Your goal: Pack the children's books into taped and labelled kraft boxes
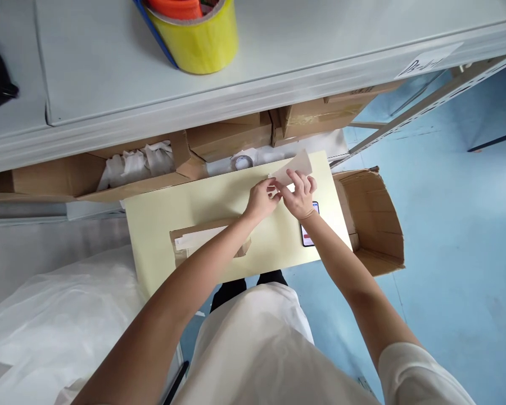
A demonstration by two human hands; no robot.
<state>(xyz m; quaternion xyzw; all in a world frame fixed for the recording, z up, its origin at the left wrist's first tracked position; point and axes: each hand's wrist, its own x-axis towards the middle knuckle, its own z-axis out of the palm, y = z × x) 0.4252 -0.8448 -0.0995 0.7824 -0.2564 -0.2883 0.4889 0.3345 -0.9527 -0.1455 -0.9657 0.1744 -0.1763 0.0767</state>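
Over the far right part of a pale yellow table (152,219), my two hands meet at a white slip of paper (300,163). My left hand (262,199) pinches the slip's near left end. Beside it, my right hand (297,194) has thumb and forefinger closed at the same end, its other fingers curled over the paper. A phone (307,235) with a lit screen lies under my right wrist. Left of my hands, a shallow cardboard tray (177,233) holds white paper strips (198,238), partly hidden by my left forearm.
An open cardboard box (373,219) stands right of the table. Beyond the table, cardboard boxes (231,138), one with crumpled white paper (137,166), and a tape roll (243,162) sit under a grey shelf (109,62). A yellow cup-like holder (202,42) rests on top. White plastic sheeting (59,320) lies at left.
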